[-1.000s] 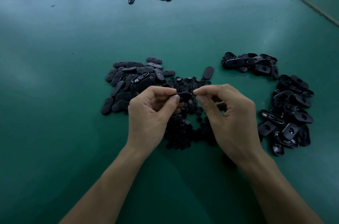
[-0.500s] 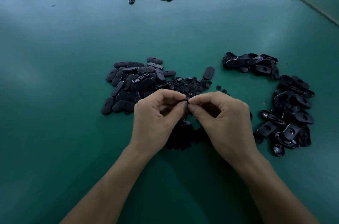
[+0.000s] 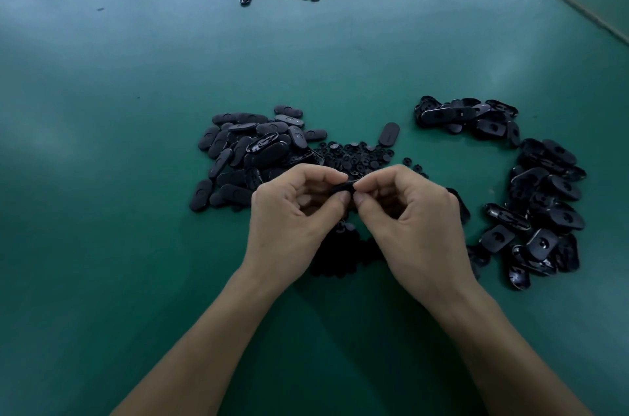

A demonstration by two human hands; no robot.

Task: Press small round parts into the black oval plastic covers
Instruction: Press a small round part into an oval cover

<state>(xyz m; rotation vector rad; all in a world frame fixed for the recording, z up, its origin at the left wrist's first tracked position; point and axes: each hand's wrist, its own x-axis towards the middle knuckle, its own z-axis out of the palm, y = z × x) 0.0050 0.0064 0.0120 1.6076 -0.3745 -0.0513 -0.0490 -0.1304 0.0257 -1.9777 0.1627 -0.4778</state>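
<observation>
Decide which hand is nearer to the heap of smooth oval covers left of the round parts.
Left. The left hand sits at the near edge of the heap of oval covers; the right hand lies farther right, beyond the left hand. Both pinch one black piece.

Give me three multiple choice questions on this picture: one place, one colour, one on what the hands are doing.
1. Where does the heap of small round parts lie?
A. Between the left cover pile and the right cover pile
B. At the far table edge
C. On a forearm
2. What colour is the table?
A. Red
B. White
C. Green
3. What are the left hand and right hand doing?
A. Lying flat
B. Pinching one black cover between them
C. Pointing away
Answers: 1 A, the heap sits between both piles; 2 C, the surface is green; 3 B, both hands' fingertips meet on the cover.
</observation>
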